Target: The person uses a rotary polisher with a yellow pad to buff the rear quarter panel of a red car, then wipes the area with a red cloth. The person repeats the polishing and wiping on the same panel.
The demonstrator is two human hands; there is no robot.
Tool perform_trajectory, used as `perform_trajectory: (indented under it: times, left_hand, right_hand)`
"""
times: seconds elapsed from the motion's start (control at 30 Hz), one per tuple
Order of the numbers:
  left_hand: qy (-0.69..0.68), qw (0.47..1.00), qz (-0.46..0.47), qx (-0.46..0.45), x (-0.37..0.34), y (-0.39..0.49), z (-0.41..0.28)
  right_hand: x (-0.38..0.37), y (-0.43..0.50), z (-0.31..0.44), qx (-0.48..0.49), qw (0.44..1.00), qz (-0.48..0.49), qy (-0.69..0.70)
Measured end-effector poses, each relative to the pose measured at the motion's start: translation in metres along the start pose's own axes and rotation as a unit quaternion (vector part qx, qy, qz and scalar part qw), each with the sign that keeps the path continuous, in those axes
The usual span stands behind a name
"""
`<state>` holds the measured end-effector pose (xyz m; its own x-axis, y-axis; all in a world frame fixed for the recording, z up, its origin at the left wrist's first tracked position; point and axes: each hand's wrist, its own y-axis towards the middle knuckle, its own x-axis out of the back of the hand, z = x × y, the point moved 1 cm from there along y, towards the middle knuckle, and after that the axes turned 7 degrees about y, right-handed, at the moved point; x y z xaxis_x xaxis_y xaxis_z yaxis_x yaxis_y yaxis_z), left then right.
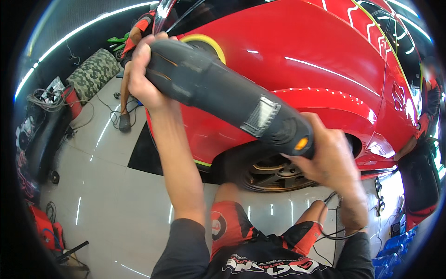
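Note:
Both my hands hold a black electric car polisher (223, 94) across the side of a red car (296, 45). My left hand (150, 75) grips the polisher's head end. At the rear end, near an orange switch, my right hand (327, 153) is wrapped around the body. The yellow foam pad (209, 42) shows behind the tool's head, against or very near the red panel; contact is hidden. A label bearing writing is stuck on the polisher's body. Below the tool are the wheel arch and a dark alloy wheel (278, 176).
A black cord (334, 237) hangs by my right forearm. One person (134, 38) stands at the far left, another (430, 101) at the right beside the car's open door (418, 174). A camouflage-patterned roll (92, 75), coiled cable (48, 101) and red bucket (72, 101) are left.

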<state>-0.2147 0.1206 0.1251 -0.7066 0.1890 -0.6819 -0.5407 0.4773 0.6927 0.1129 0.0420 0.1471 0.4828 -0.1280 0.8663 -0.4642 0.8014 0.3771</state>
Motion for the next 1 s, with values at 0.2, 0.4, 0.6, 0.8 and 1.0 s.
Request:
perform_trajectory:
  times: [0.2, 0.4, 0.6, 0.8, 1.0]
  left_hand:
    - [0.008, 0.982, -0.186, -0.010, -0.044, -0.068, 0.017]
    - [-0.016, 0.985, -0.163, -0.052, -0.052, -0.031, 0.020]
    - [0.042, 0.984, -0.129, -0.117, -0.056, 0.007, 0.014]
    - [0.043, 0.969, -0.223, -0.099, -0.087, -0.076, 0.045]
    - [0.058, 0.966, -0.231, -0.101, -0.084, -0.067, 0.043]
  right_hand:
    - [0.079, -0.003, -0.010, 0.048, 0.995, 0.048, -0.075]
    - [0.120, 0.053, -0.004, 0.145, 0.979, 0.084, -0.113]
    - [0.125, 0.086, -0.013, 0.236, 0.962, 0.030, -0.132]
    - [0.154, 0.041, -0.036, 0.081, 0.980, 0.126, -0.127]
    - [0.160, 0.069, -0.044, 0.139, 0.971, 0.166, -0.103]
